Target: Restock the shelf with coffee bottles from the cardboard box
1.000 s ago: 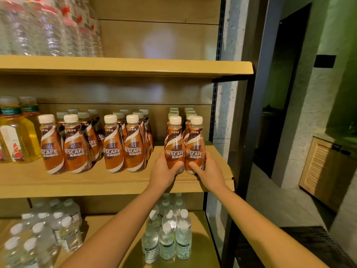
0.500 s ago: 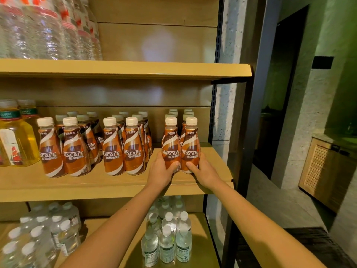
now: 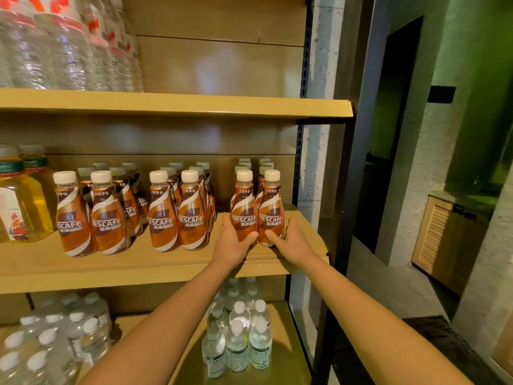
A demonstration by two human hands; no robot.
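1. The left hand point(image 3: 231, 241) is curled round the lower part of the left front coffee bottle point(image 3: 244, 209), with its thumb lying across the label.
2. The right hand point(image 3: 293, 243) holds the right front coffee bottle point(image 3: 271, 212) the same way, thumb on the front and fingers round the far side.
3. Both bottles are upright and touch side by side at the right end of the middle shelf point(image 3: 138, 263), just in front of a short row of matching bottles point(image 3: 244, 165).
4. The hands hide the bottles' bases, so I cannot tell whether they rest on the board.
5. Further left on that shelf stand two more clusters of coffee bottles point(image 3: 177, 215), then yellow drink bottles point(image 3: 22, 207).
6. Small water bottles point(image 3: 237, 343) stand on the shelf below.
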